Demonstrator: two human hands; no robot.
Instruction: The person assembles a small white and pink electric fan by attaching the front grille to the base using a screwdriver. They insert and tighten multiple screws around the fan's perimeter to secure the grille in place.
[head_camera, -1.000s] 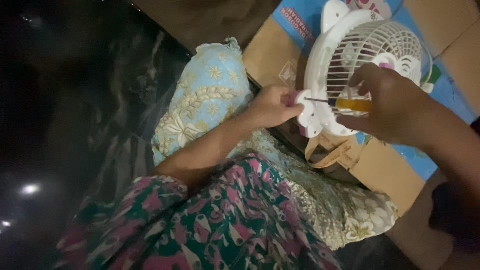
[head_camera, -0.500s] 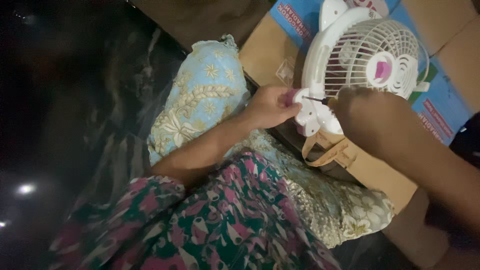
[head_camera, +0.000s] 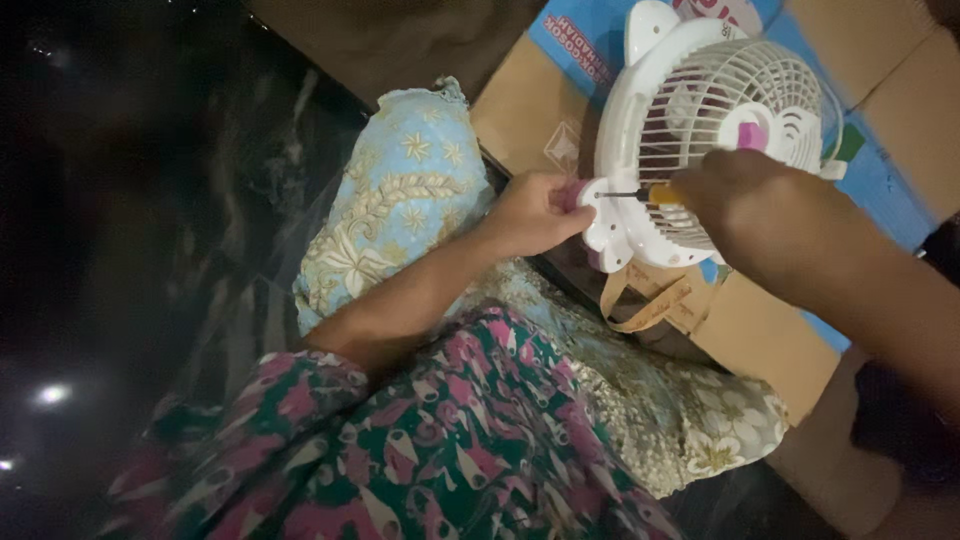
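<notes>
A small white fan (head_camera: 700, 100) with a round grille and a pink centre cap stands on a cardboard box (head_camera: 760, 330). My left hand (head_camera: 530, 213) grips the fan's lower left edge by a pink part. My right hand (head_camera: 760, 215) is closed on a screwdriver (head_camera: 645, 194) with a yellow handle. Its thin dark shaft points left and its tip touches the fan's rim beside my left fingers.
A light blue patterned cushion (head_camera: 395, 215) lies left of the box. A pale flowered cloth (head_camera: 660, 400) covers my lap, over a pink and green patterned garment (head_camera: 440, 450). Dark glossy floor (head_camera: 130, 230) fills the left side.
My right hand turned and shifted on the screwdriver, hiding the handle midway and showing it again now. The fan tilted slightly; my left hand kept its hold.
</notes>
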